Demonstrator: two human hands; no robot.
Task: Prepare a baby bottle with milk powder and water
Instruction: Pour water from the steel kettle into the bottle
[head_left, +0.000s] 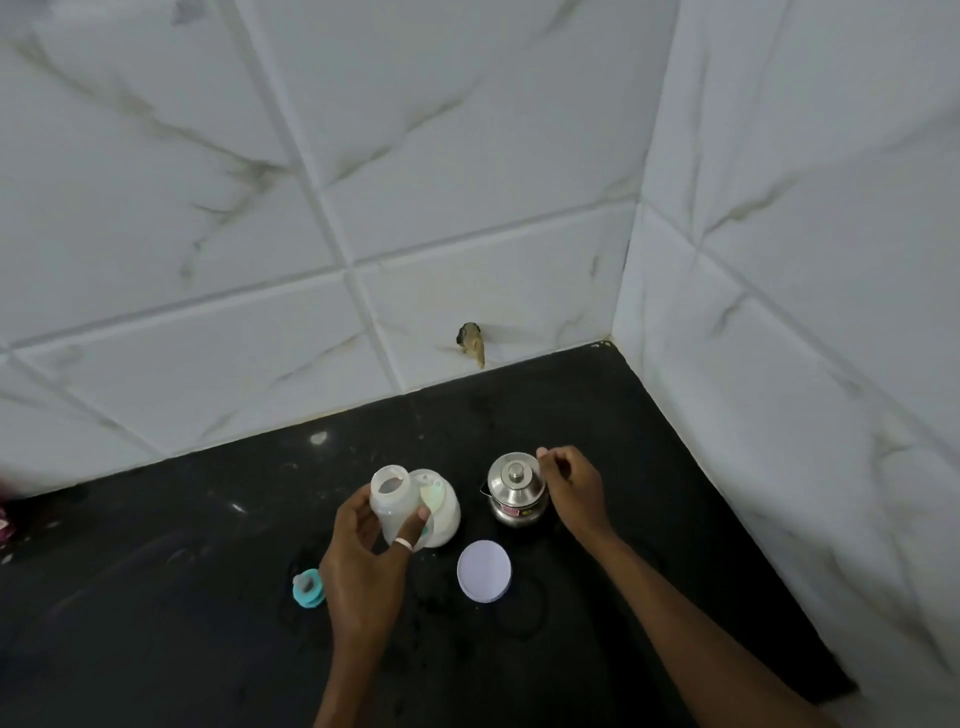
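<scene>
My left hand grips a clear, uncapped baby bottle, tilted slightly above the black counter. Right behind it stands an open jar of white milk powder with a pale scoop resting inside. The jar's round white lid lies flat on the counter in front. A small lidded steel pot stands to the right; my right hand is at its right side, fingers curled near the lid's edge and holding nothing that I can see. The bottle's teal teat ring lies left of my left wrist.
The black counter ends in a corner of white marbled wall tiles at the back and right. A chipped hole marks the tile just above the counter. Something pinkish shows at the far left edge.
</scene>
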